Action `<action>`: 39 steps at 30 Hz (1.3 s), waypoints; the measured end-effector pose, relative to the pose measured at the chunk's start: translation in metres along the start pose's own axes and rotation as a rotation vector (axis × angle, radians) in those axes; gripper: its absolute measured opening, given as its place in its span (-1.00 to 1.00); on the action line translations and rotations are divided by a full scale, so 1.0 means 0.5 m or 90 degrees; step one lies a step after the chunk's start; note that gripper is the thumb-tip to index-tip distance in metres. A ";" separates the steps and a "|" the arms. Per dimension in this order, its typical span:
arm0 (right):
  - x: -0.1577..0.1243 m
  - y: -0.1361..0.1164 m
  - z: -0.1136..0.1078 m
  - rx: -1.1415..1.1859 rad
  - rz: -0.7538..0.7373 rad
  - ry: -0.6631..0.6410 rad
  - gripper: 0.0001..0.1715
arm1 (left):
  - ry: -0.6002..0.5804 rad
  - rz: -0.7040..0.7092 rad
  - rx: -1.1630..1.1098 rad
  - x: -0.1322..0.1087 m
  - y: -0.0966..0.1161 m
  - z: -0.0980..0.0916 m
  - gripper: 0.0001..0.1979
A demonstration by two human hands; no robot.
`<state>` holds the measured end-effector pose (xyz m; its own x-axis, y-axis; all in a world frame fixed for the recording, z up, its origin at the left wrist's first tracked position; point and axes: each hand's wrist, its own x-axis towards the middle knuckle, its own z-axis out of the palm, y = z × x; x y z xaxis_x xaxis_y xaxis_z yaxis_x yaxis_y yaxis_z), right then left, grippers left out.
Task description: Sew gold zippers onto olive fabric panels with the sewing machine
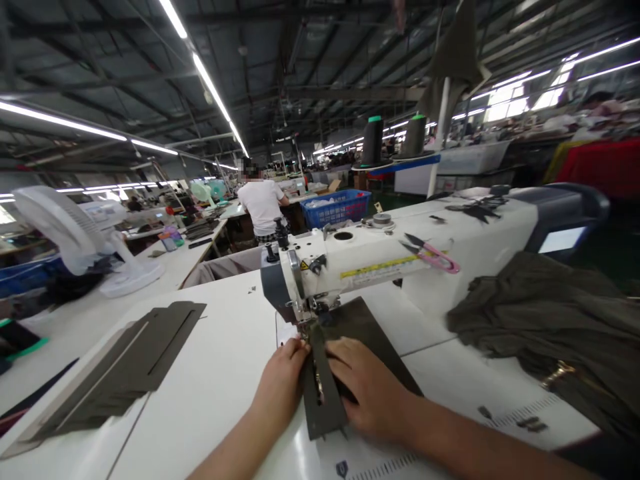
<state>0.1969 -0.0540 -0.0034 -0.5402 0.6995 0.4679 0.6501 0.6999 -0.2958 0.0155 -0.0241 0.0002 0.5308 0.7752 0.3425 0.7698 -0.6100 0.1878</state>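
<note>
A white sewing machine (360, 260) stands across the white table (215, 373). Under its needle lies a dark olive fabric piece (365, 333) with a narrow zipper strip (323, 393) running toward me. My left hand (280, 387) rests on the table at the strip's left edge, fingers curled against it near the presser foot. My right hand (367, 390) lies flat on the fabric just right of the strip, fingers stretched toward the needle, pressing the fabric down.
A stack of cut dark fabric pieces (130, 363) lies at the left. A heap of olive cloth (545, 320) sits at the right. Pink-handled snips (433, 253) rest on the machine arm. A white fan (75, 233) and another person's back (263, 207) are beyond.
</note>
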 end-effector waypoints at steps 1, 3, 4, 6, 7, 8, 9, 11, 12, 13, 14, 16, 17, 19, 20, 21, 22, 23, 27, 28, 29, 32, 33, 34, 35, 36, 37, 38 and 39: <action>-0.016 -0.013 0.003 0.001 -0.029 0.013 -0.74 | 0.009 0.009 -0.016 -0.007 0.000 -0.001 -0.68; -0.042 -0.032 0.014 -0.046 -0.103 0.051 -0.85 | 0.027 0.021 -0.033 -0.018 0.000 -0.003 -0.64; -0.051 -0.039 0.022 -0.087 -0.138 0.068 -0.91 | 0.031 0.022 -0.035 -0.021 0.000 -0.004 -0.64; -0.058 -0.048 0.035 -0.167 -0.191 0.080 -0.88 | 0.023 0.017 -0.033 -0.023 0.003 -0.009 -0.66; -0.058 -0.051 0.041 -0.196 -0.205 0.072 -0.83 | 0.016 0.014 -0.029 -0.022 0.005 -0.012 -0.67; -0.056 -0.053 0.045 -0.214 -0.211 0.063 -0.80 | 0.009 0.012 -0.021 -0.022 0.007 -0.015 -0.67; -0.054 -0.055 0.047 -0.225 -0.214 0.059 -0.77 | 0.004 0.013 -0.010 -0.022 0.010 -0.018 -0.67; -0.051 -0.057 0.049 -0.233 -0.223 0.076 -0.73 | 0.002 0.019 0.018 -0.027 0.018 -0.021 -0.68; -0.051 -0.058 0.049 -0.233 -0.229 0.088 -0.71 | 0.002 0.022 0.029 -0.031 0.022 -0.022 -0.69; -0.052 -0.058 0.048 -0.230 -0.236 0.098 -0.70 | 0.003 0.025 0.037 -0.036 0.028 -0.021 -0.71; -0.054 -0.058 0.047 -0.224 -0.241 0.107 -0.69 | 0.006 0.030 0.044 -0.042 0.033 -0.020 -0.73; -0.058 -0.057 0.044 -0.206 -0.238 0.120 -0.69 | 0.017 0.043 0.057 -0.052 0.042 -0.018 -0.75; -0.060 -0.057 0.043 -0.195 -0.236 0.125 -0.69 | 0.024 0.051 0.067 -0.055 0.045 -0.016 -0.76; -0.062 -0.056 0.042 -0.176 -0.230 0.130 -0.69 | 0.032 0.070 0.081 -0.058 0.048 -0.014 -0.77; -0.061 -0.056 0.042 -0.169 -0.227 0.129 -0.69 | 0.030 0.076 0.084 -0.057 0.047 -0.013 -0.76; -0.060 -0.055 0.043 -0.164 -0.224 0.129 -0.69 | 0.027 0.079 0.086 -0.055 0.046 -0.012 -0.76; -0.058 -0.054 0.044 -0.160 -0.222 0.129 -0.69 | 0.024 0.080 0.085 -0.053 0.044 -0.012 -0.75; -0.055 -0.052 0.045 -0.157 -0.219 0.131 -0.69 | 0.022 0.080 0.085 -0.050 0.041 -0.011 -0.75; -0.045 -0.039 0.053 -0.133 -0.211 0.153 -0.67 | 0.024 0.086 0.088 -0.037 0.032 -0.010 -0.75; -0.043 -0.035 0.056 -0.129 -0.205 0.155 -0.68 | 0.026 0.089 0.092 -0.034 0.029 -0.010 -0.75; -0.041 -0.031 0.058 -0.127 -0.201 0.156 -0.68 | 0.028 0.092 0.096 -0.031 0.027 -0.010 -0.75; -0.033 -0.020 0.064 -0.131 -0.189 0.163 -0.69 | 0.026 0.098 0.101 -0.020 0.019 -0.010 -0.76; -0.030 -0.017 0.065 -0.135 -0.188 0.165 -0.70 | 0.023 0.098 0.099 -0.016 0.017 -0.009 -0.76; -0.027 -0.014 0.066 -0.136 -0.185 0.165 -0.70 | 0.021 0.094 0.094 -0.012 0.014 -0.008 -0.77; -0.023 -0.011 0.066 -0.137 -0.182 0.163 -0.71 | 0.022 0.088 0.085 -0.008 0.011 -0.005 -0.78; -0.019 -0.009 0.067 -0.137 -0.179 0.161 -0.72 | 0.024 0.077 0.074 -0.005 0.009 -0.003 -0.80; -0.014 -0.006 0.067 -0.136 -0.177 0.161 -0.73 | 0.027 0.064 0.059 -0.001 0.006 0.000 -0.82; -0.010 -0.003 0.067 -0.135 -0.177 0.162 -0.74 | 0.031 0.050 0.046 0.002 0.002 0.003 -0.83; -0.005 0.000 0.067 -0.135 -0.177 0.163 -0.74 | 0.035 0.037 0.035 0.005 -0.001 0.006 -0.84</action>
<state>0.1803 -0.0511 -0.0324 -0.5778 0.4120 0.7046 0.6082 0.7930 0.0351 0.0176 -0.0212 -0.0019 0.5563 0.7274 0.4017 0.7570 -0.6431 0.1162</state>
